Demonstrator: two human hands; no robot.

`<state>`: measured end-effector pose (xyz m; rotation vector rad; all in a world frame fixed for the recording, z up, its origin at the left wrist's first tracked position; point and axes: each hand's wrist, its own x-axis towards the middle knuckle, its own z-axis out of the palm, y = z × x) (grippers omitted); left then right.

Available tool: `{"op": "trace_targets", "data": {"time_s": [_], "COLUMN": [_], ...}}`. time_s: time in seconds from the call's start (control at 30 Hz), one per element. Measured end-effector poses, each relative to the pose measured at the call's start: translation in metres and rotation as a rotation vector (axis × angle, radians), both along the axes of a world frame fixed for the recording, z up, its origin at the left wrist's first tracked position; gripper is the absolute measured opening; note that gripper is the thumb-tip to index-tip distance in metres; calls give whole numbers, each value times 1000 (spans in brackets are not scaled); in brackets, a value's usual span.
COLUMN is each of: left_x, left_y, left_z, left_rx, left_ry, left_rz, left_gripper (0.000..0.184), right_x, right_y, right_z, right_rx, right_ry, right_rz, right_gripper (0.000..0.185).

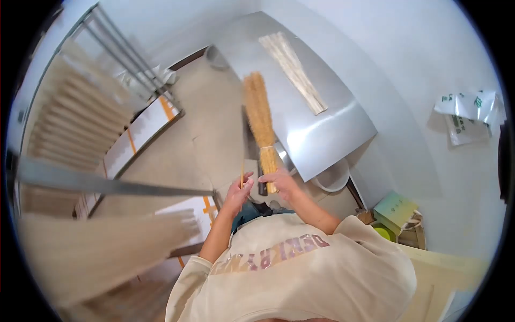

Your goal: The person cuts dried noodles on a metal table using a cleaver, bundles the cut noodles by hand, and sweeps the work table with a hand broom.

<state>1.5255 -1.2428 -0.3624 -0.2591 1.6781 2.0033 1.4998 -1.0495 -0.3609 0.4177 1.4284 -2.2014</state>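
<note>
My right hand (278, 180) is closed around the lower end of a golden-brown straw brush (258, 107), which is tied with a pale band and points away from me. Against the brush, also at my right hand, is a black handle (262, 186); a dark, blade-like strip runs on beyond it, partly covered by the bristles. Between the fingers of my left hand (238, 193) a thin, light wooden stick (242, 173) stands out. On the metal table (316, 139) lies a bundle of pale strands (294, 72).
Pale strands hang in rows (80, 118) on a metal rack (118, 185) at left, blurred near me. White boxes with orange tape (120, 153) stand below. A white bucket (332, 176) is under the table's corner, and a green-yellow box (394, 212) at right.
</note>
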Motion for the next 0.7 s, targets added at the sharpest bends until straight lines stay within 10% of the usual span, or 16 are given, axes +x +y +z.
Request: {"op": "trace_targets", "data": {"time_s": [0.23, 0.53, 0.7], "left_x": [-164, -315, -372], "left_y": [6, 3, 1], "left_z": [-13, -22, -48], "left_rx": [237, 455, 195], "left_ry": [-210, -463, -387], "left_rz": [-49, -352, -117], "left_gripper": [19, 23, 24], "right_x": [-95, -201, -269], "right_y": [-42, -41, 73], "right_z": [3, 7, -41], "right_rx": [-146, -159, 347], "right_ry": [-19, -142, -32], "right_rz": [-191, -373, -447], "right_gripper": [38, 44, 43]}}
